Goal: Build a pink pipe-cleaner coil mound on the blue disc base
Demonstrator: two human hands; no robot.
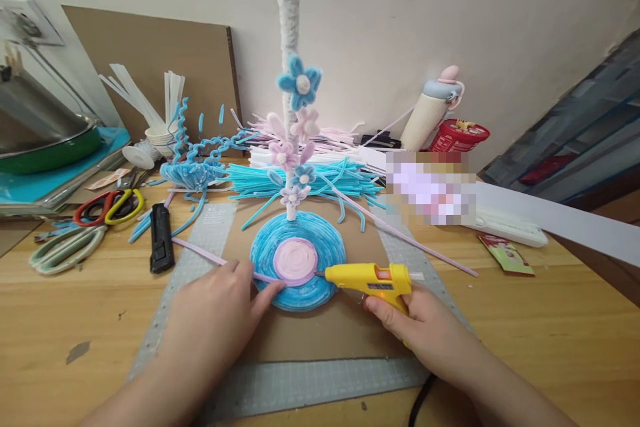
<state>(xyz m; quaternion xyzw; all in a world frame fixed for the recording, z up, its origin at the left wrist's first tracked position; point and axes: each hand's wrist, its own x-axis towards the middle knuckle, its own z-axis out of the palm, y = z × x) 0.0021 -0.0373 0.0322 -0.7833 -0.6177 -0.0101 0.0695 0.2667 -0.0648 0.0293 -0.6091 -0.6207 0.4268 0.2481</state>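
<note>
The left hand [213, 307] holds a strip [200, 251], the right hand [433, 330] grips a glue gun [357, 275], and between them the disc [297, 257] sits on cardboard [325, 339], mat [310, 383] and wooden counter [575, 300] below, pale wall [380, 33] beyond.

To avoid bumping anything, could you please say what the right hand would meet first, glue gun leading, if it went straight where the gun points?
Led by the glue gun, the right hand would probably meet the pink circle first, at its edge; whether the nozzle already touches is unclear.
</note>
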